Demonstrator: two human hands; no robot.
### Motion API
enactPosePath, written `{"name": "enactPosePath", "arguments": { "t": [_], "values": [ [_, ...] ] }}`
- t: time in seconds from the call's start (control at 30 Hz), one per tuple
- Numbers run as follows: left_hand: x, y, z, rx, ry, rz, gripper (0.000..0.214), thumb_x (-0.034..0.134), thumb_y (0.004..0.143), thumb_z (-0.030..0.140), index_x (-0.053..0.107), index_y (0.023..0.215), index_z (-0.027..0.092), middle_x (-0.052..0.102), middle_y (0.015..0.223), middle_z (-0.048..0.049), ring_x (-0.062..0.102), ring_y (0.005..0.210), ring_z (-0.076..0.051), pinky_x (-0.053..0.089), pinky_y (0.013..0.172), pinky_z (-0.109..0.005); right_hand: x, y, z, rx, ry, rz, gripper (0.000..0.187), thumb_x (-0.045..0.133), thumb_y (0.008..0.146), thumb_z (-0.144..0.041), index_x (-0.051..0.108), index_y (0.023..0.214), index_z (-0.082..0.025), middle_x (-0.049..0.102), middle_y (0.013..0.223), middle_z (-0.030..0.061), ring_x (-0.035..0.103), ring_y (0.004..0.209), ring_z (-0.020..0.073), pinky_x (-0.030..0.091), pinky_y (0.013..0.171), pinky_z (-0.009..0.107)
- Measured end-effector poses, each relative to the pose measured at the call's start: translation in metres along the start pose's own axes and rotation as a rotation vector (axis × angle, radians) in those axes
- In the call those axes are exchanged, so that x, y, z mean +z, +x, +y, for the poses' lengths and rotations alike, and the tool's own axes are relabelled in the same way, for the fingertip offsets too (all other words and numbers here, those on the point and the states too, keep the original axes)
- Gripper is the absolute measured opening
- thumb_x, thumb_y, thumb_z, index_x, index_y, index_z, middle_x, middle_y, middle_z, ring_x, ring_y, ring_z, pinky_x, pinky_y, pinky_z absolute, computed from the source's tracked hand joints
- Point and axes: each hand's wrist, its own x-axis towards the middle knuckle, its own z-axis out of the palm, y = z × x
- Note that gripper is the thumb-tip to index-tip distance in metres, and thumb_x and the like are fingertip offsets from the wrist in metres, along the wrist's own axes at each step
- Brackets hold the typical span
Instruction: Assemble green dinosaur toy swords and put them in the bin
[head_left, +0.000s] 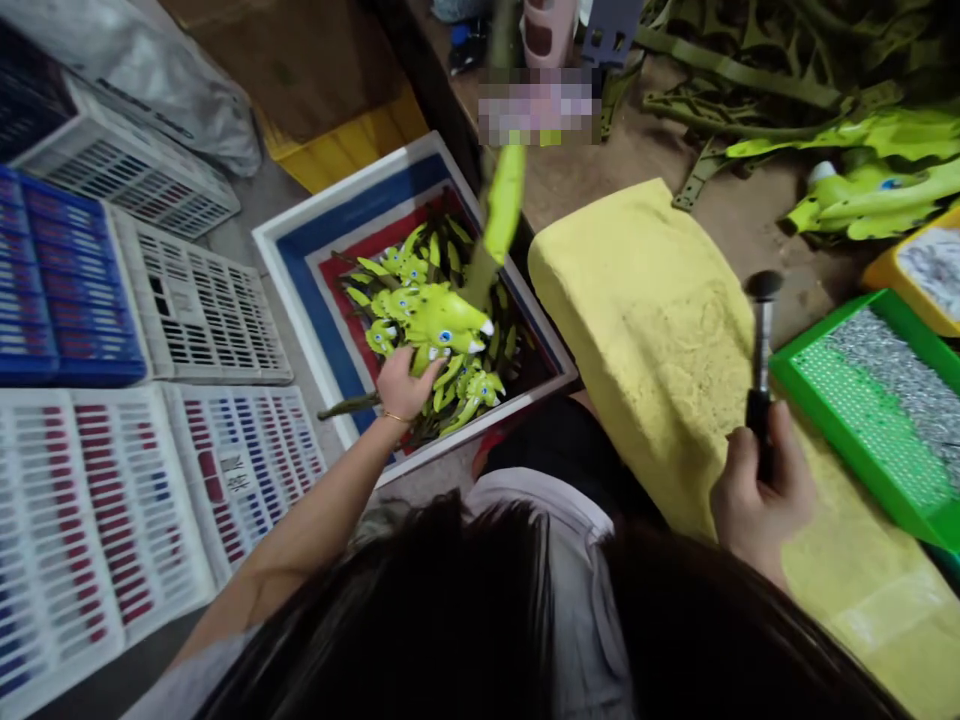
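My left hand (406, 386) is closed on a lime-green toy dinosaur (442, 318) with a blue eye and white horn tips. It holds the toy over a white-rimmed crate (304, 300) with blue and red inner walls. Several similar green toy dinosaurs (480, 388) with dark olive parts are heaped inside the crate. My right hand (761, 500) is wrapped round the black handle of a brush (763, 345), which stands upright with its dark round tip on top. Beneath that hand lies a dented yellow foam pad (645, 270).
Right of the pad stands a green tray (862, 400) of small silvery pieces, near an orange tray (919, 270). Olive strips (757, 70) and larger green dinosaur parts (874, 200) cover the back of the table. White slotted baskets (199, 300) and a blue one (71, 280) stand at left.
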Motion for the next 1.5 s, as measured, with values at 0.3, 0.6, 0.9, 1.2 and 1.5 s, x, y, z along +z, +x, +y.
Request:
{"name": "enactPosePath", "arguments": {
  "t": [0.3, 0.6, 0.9, 1.2, 1.5],
  "values": [
    [0.042, -0.042, -0.059, -0.211, 0.042, -0.349, 0.033, 0.061, 0.09, 0.039, 0.061, 0.113, 0.015, 0.064, 0.111, -0.0088, 0.064, 0.098, -0.021, 0.055, 0.084, -0.04, 0.006, 0.001, 0.002, 0.172, -0.038, -0.007, 0.06, 0.057, 0.083, -0.055, 0.065, 0.124, -0.012, 0.07, 0.119, 0.017, 0.068, 0.108, 0.0293, 0.054, 0.096, 0.049],
    [0.086, 0.001, -0.036, -0.079, 0.08, -0.337, 0.039, 0.059, 0.092, 0.038, 0.056, 0.124, 0.016, 0.059, 0.125, -0.0104, 0.06, 0.109, -0.023, 0.053, 0.092, -0.046, 0.016, 0.005, -0.003, 0.178, 0.04, 0.019, 0.053, 0.056, 0.086, -0.046, 0.063, 0.125, -0.012, 0.069, 0.119, 0.0184, 0.066, 0.111, 0.0289, 0.052, 0.098, 0.047],
    [0.033, 0.013, 0.056, 0.395, -0.024, 0.049, 0.03, 0.043, 0.093, 0.022, 0.061, 0.113, 0.01, 0.065, 0.115, -0.0202, 0.058, 0.117, -0.028, 0.045, 0.104, -0.047, 0.031, -0.009, -0.023, -0.296, 0.073, -0.11, 0.032, 0.057, 0.088, -0.031, 0.063, 0.118, -0.021, 0.056, 0.13, 0.016, 0.055, 0.122, 0.0282, 0.045, 0.103, 0.053],
    [0.033, -0.124, 0.243, 1.825, -0.651, -0.503, 0.026, 0.061, 0.081, 0.009, 0.062, 0.106, 0.018, 0.073, 0.083, -0.0065, 0.07, 0.076, -0.017, 0.058, 0.074, -0.031, -0.079, -0.143, 0.097, 0.201, -0.072, 0.766, 0.022, 0.056, 0.088, -0.023, 0.065, 0.108, -0.025, 0.067, 0.097, 0.007, 0.065, 0.092, 0.0191, 0.056, 0.082, 0.039],
    [0.053, -0.212, 0.318, 2.272, -0.611, -0.889, 0.031, 0.064, 0.083, 0.005, 0.06, 0.113, 0.011, 0.071, 0.089, -0.0116, 0.068, 0.08, -0.02, 0.056, 0.077, -0.032, -0.18, -0.39, 0.21, 1.447, -0.451, 0.917, 0.049, 0.029, 0.089, -0.031, 0.056, 0.117, -0.002, 0.064, 0.105, 0.0236, 0.062, 0.098, 0.0275, 0.05, 0.091, 0.051]
  ]
}}
